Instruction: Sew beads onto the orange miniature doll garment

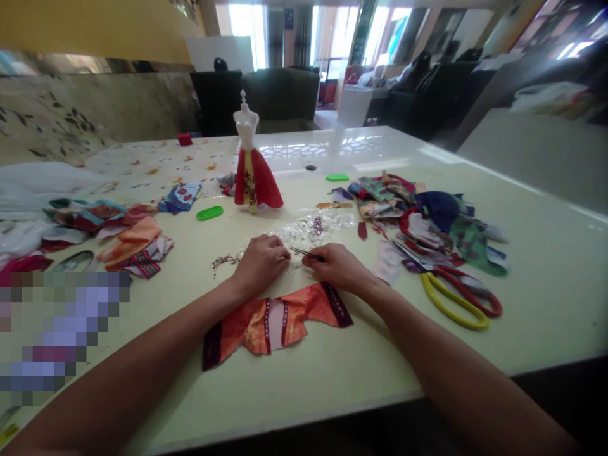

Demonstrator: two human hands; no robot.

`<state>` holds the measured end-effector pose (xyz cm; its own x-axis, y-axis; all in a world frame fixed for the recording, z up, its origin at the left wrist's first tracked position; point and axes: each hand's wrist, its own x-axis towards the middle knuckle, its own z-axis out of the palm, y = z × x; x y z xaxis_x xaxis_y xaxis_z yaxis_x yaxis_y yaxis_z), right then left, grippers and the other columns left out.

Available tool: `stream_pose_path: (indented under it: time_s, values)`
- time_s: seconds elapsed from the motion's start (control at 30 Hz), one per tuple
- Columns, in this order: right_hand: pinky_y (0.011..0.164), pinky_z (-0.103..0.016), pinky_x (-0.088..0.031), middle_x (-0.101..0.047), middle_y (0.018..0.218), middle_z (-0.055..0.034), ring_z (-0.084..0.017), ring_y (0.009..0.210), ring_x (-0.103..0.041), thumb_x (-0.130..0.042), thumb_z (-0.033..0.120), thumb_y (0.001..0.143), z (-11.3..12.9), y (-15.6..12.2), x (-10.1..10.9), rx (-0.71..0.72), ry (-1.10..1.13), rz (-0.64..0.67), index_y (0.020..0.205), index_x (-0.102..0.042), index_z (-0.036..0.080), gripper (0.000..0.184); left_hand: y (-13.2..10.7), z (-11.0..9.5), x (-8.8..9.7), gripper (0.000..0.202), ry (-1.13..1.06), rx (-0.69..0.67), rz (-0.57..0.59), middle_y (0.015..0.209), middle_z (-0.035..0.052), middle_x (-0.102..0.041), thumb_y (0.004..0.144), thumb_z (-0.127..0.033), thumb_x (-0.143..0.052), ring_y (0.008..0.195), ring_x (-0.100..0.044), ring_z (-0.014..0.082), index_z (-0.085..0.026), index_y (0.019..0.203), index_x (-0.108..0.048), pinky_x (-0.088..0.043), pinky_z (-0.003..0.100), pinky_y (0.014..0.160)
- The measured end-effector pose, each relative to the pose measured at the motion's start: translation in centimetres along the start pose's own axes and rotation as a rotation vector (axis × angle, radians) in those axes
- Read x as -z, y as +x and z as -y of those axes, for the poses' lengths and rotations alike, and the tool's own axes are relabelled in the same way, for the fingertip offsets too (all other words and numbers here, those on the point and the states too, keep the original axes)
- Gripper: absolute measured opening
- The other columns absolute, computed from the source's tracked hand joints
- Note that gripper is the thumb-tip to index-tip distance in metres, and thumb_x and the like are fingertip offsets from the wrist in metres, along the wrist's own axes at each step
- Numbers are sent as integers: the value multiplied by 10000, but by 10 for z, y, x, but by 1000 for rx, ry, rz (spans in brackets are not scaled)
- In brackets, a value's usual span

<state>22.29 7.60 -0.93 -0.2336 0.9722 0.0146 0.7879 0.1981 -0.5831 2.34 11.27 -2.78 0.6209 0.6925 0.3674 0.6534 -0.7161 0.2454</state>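
My right hand is closed around slim dark tweezers, whose tips point left towards my other hand. My left hand has its fingers bent and pressed together; anything pinched in them is too small to make out. Just beyond both hands lies a clear plastic sheet or bag scattered with small shiny bits. Colourful beads or rhinestones are spread beside my left hand. Below my wrists, a small orange garment piece with dark maroon trim lies flat on the table.
A white mini dress form wears a red and gold skirt. Yellow-and-red-handled scissors lie right, by a fabric scrap heap. More scraps lie left, near a green tray. Another green tray sits farther back.
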Motion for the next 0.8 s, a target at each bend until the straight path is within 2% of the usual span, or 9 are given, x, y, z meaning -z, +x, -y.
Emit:
stream_pose_path:
  time_s: [0.2, 0.33, 0.8]
  values:
    - [559, -250, -242, -484, 588, 7, -110, 597, -400, -501, 316, 846, 2, -1, 0, 58, 46, -61, 637, -606, 173, 274, -1, 1, -3, 98, 20, -8, -12, 929, 68, -644, 830, -208, -620, 913, -534, 233, -202, 809, -716, -420, 403, 852]
    - [556, -242, -244, -448, 571, 18, -101, 586, -386, -506, 342, 845, 3, -1, -2, 99, 79, -41, 598, -570, 171, 307, -1, 0, -2, 107, 37, -21, -23, 974, 73, -630, 830, -203, -614, 947, -513, 241, -206, 806, -718, -415, 408, 866]
    - [548, -256, -224, -389, 547, 24, -93, 572, -357, -518, 334, 817, -13, 3, 12, 25, 153, -162, 553, -437, 176, 319, -3, -1, 2, 203, 36, -55, -30, 968, 69, -660, 888, -263, -559, 919, -535, 228, -215, 826, -746, -394, 396, 862]
